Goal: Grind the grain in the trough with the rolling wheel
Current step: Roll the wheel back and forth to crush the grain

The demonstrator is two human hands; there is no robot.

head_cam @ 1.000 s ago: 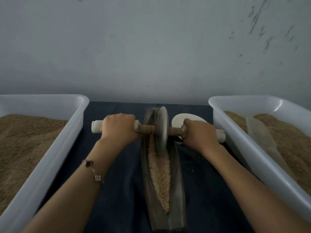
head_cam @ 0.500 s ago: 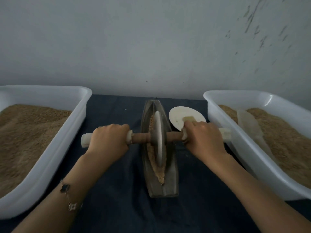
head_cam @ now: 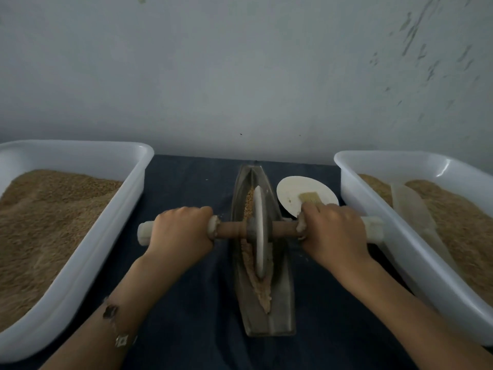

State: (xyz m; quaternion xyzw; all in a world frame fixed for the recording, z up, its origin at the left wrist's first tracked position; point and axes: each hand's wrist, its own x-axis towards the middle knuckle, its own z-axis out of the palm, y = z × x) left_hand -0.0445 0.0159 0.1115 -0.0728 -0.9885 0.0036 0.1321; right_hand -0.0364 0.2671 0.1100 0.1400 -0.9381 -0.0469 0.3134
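Head view, frame centre: left hand (head_cam: 181, 231) and right hand (head_cam: 333, 233) clench their fingers round the axle (head_cam: 232, 229) of the seemingly heavy, rigid wheel (head_cam: 259, 233) standing in the grain-filled trough (head_cam: 280, 297).

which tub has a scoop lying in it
The right tub, beside the right hand: a pale scoop lies on its grain. The left tub holds only grain.

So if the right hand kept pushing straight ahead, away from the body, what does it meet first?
Probably the white disc lying right beyond the right hand, with the small brush on it. The hand may pass above them; height is unclear from this view.
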